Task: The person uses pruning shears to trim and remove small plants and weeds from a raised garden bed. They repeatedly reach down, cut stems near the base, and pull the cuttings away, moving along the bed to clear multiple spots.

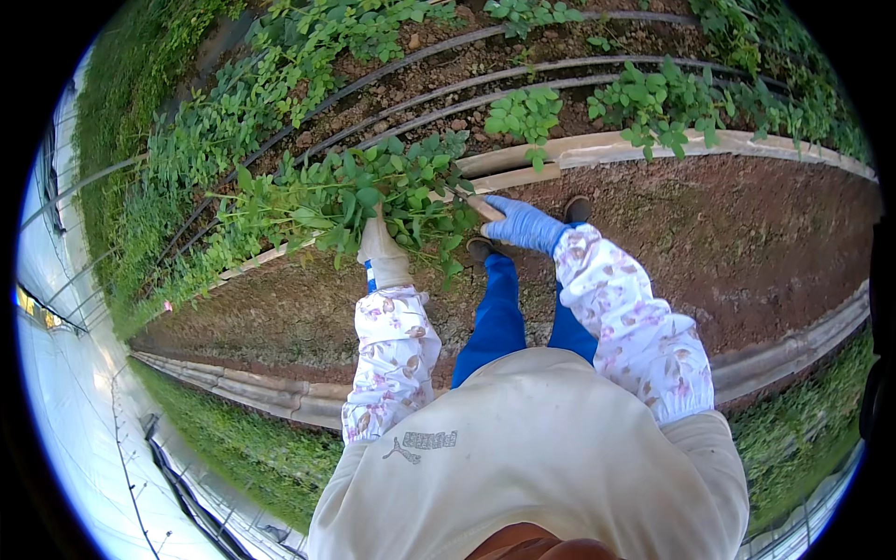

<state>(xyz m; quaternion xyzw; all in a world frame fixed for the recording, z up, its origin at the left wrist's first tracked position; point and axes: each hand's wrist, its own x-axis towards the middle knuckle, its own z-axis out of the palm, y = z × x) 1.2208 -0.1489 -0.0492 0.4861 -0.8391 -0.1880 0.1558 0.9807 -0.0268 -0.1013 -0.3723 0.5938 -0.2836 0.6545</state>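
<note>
A bundle of leafy green stems [350, 196] lies across my left hand [383, 241], which wears a pale glove and is shut on it; the leaves hide the fingertips. My right hand [521, 222], in a blue glove, grips the wooden handle [486, 208] of a tool. Its dark far end reaches into the leaves at the bundle's right side, so its kind cannot be told. Both forearms wear white floral sleeves.
Before me a planted bed [434, 77] holds leafy plants [651, 101] and black irrigation hoses [448, 91]. A pale board edging [630, 147] borders it. My feet stand on a dirt path [735, 231], with another edged bed behind me. White greenhouse sheeting [70, 420] rises at left.
</note>
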